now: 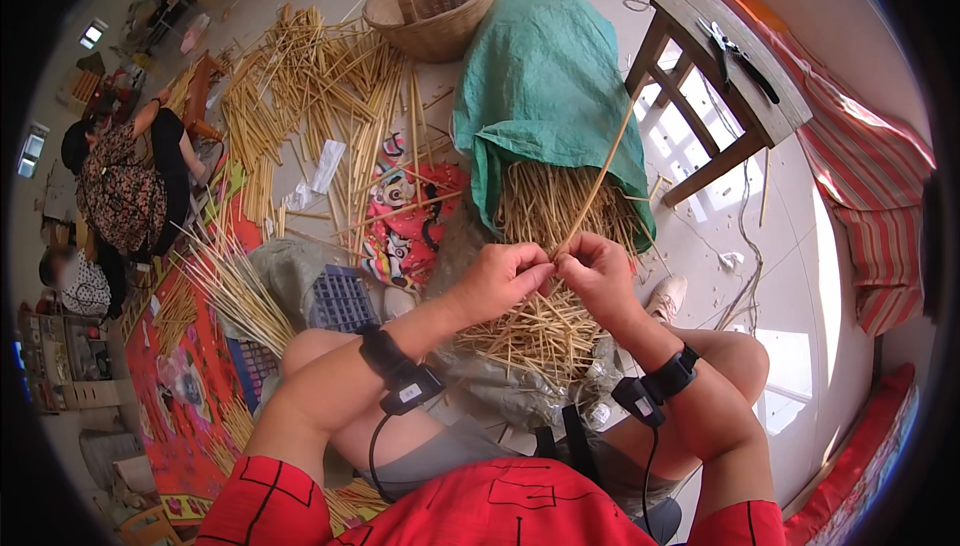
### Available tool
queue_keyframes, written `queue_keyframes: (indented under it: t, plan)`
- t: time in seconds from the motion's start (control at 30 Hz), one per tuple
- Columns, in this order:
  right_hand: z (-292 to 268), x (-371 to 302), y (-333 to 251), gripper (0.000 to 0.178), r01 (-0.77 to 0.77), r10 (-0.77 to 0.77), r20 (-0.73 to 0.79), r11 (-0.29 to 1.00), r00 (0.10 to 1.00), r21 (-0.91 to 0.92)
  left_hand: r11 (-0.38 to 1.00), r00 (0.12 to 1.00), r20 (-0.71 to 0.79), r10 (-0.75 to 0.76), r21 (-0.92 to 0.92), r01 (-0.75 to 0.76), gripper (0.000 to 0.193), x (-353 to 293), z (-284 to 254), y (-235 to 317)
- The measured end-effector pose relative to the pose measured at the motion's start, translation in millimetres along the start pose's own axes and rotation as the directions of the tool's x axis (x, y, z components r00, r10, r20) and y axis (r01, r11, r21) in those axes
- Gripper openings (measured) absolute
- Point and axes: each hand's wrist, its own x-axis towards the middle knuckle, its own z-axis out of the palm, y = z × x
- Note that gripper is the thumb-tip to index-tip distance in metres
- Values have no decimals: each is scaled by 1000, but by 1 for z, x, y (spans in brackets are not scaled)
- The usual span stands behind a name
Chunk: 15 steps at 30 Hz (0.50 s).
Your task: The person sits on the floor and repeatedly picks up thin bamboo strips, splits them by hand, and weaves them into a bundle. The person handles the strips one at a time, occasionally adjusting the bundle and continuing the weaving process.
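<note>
Left grip (497, 279), right grip (602, 276), pinched side-by-side

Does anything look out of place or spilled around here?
Yes, mildly: a small crumpled white scrap lies on the shiny pale tiled floor near trailing thin grey cables, looking like dropped litter. Slender yellow straw stalks sprawl untidily at upper left. The long tan stalk being held shows no obvious damage.

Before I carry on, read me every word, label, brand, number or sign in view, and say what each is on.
No text can be read.
Left wrist device: small white label, its print too small to read.
Right wrist device: small white label, also too small.
Straw at the left hand and right hand: no writing visible.
Red shirt: black line shapes, no legible words.
</note>
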Motion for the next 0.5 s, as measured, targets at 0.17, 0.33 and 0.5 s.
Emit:
queue_keyframes:
  t: [0.17, 0.33, 0.5]
  plan:
    - [-1, -3, -7, 2, -23, 17, 55, 993, 998, 112, 999, 999, 53, -12, -32, 14, 14, 1, -5, 3]
    - [1, -3, -6, 1, 4, -8, 48, 996, 999, 84, 1000, 1000, 18, 4, 17, -4, 14, 1, -3, 4]
    - [-1, -2, -5, 1, -19, 16, 47, 998, 999, 58, 999, 1000, 10, 19, 45, -19, 14, 0, -3, 5]
